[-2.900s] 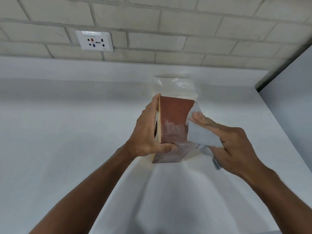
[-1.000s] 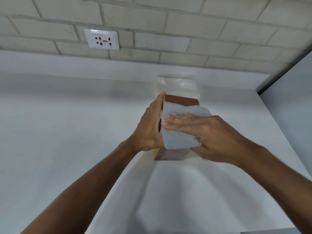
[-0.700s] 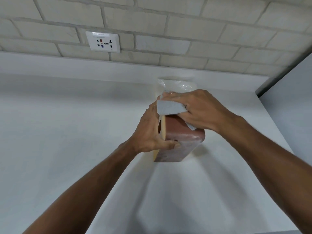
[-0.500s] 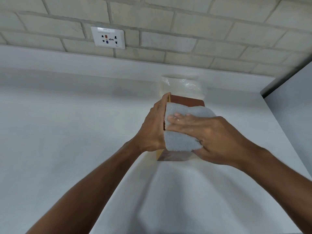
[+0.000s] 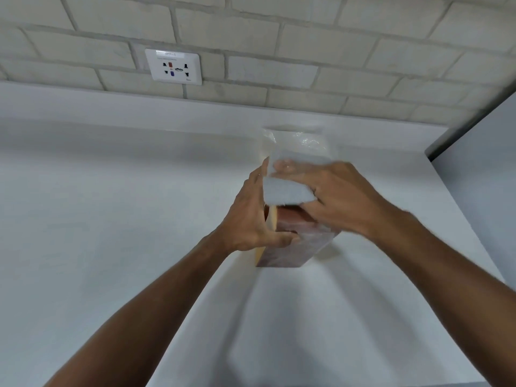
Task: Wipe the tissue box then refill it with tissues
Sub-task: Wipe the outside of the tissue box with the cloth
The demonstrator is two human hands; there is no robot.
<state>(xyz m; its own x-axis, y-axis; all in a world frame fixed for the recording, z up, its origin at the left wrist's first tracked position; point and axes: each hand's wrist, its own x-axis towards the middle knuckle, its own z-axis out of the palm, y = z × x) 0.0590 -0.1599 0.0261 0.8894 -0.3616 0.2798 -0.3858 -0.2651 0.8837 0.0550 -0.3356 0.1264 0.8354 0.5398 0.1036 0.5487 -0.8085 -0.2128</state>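
A reddish-brown tissue box (image 5: pixel 293 247) stands on end on the white counter (image 5: pixel 111 219), tilted a little. My left hand (image 5: pixel 251 219) grips its left side, thumb across the front. My right hand (image 5: pixel 335 202) presses a pale grey cloth (image 5: pixel 284 191) against the upper part of the box; the hand is blurred. Behind the box, a clear plastic pack of tissues (image 5: pixel 298 143) leans by the back ledge, partly hidden by my hands.
A white wall socket (image 5: pixel 174 67) sits on the brick wall above the counter's raised back ledge. A grey panel (image 5: pixel 480 152) borders the counter at the right.
My right hand has slid the cloth from the box's front face up to its top end. My left hand keeps the same hold on the box.
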